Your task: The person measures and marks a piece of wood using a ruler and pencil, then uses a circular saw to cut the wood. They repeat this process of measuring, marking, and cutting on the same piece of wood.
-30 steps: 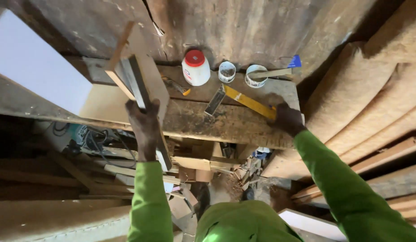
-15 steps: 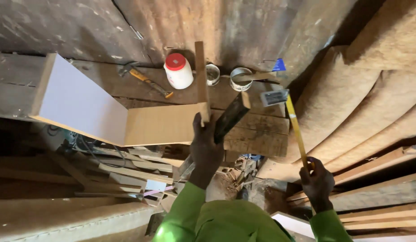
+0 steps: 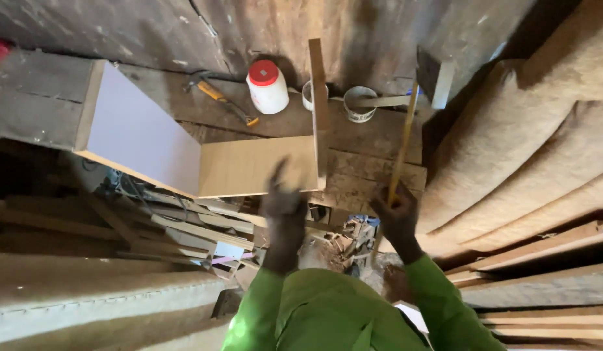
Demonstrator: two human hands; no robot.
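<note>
A three-sided board assembly rests on the wooden bench [image 3: 373,140]. It has a white-faced panel [image 3: 136,140] on the left, a tan panel [image 3: 256,166] in the middle and a thin upright board [image 3: 318,110] on the right. My left hand [image 3: 285,195], blurred and with fingers spread, is at the tan panel's near edge and holds nothing. My right hand [image 3: 396,211] grips the yellow handle of a hammer [image 3: 405,136]. Its dark head is raised to the right of the upright board.
At the back of the bench stand a white jar with a red lid [image 3: 267,88], a yellow-handled tool [image 3: 223,101] and two small round tubs [image 3: 360,104]. Curved timber slabs [image 3: 529,149] are stacked on the right. Wood offcuts [image 3: 184,227] lie under the bench.
The hammer has swung up from beside the bench to above it, and my right hand has risen. My left hand has let go of the panel edge and opened. The assembly stands more upright.
</note>
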